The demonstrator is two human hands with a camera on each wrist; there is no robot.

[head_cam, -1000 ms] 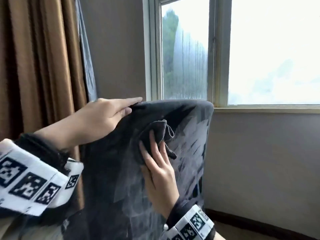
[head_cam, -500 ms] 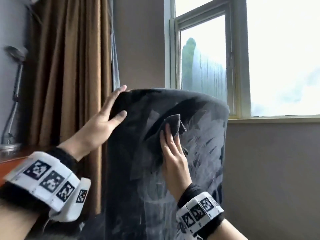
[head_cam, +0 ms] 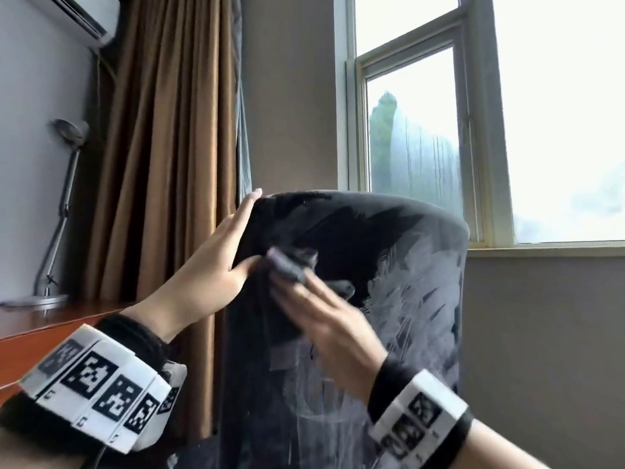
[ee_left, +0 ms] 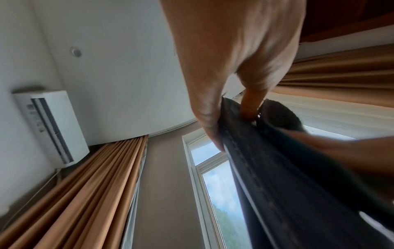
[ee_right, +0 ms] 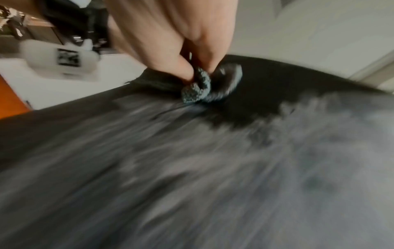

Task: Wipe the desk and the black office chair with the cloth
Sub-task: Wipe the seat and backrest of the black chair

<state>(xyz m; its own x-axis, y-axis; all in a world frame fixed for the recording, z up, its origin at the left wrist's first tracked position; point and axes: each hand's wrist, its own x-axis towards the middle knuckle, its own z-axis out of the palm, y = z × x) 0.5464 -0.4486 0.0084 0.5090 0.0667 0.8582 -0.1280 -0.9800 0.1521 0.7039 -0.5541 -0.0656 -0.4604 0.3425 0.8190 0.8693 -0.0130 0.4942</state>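
The black office chair's backrest (head_cam: 406, 265) fills the middle of the head view, dark near the top and streaked grey lower down. My left hand (head_cam: 244, 228) grips its upper left edge, fingers behind and thumb on the front; the left wrist view shows the left hand (ee_left: 224, 118) on the chair's stitched edge (ee_left: 287, 176). My right hand (head_cam: 304, 292), blurred by motion, presses a dark grey cloth (head_cam: 294, 265) against the backrest just right of the left thumb. In the right wrist view the right hand (ee_right: 199, 72) squeezes a fold of the cloth (ee_right: 198, 91) between two fingers on the chair (ee_right: 192, 168).
A reddish-brown desk (head_cam: 50, 326) runs along the left wall with a silver lamp (head_cam: 64, 198) on it. Brown curtains (head_cam: 169, 164) hang close behind the chair. A window (head_cam: 473, 130) is behind it, and an air conditioner (head_cam: 77, 15) hangs high on the left.
My right hand has swept the cloth leftward across the upper backrest, ending next to the left thumb. The left hand has kept its hold on the chair's upper left edge.
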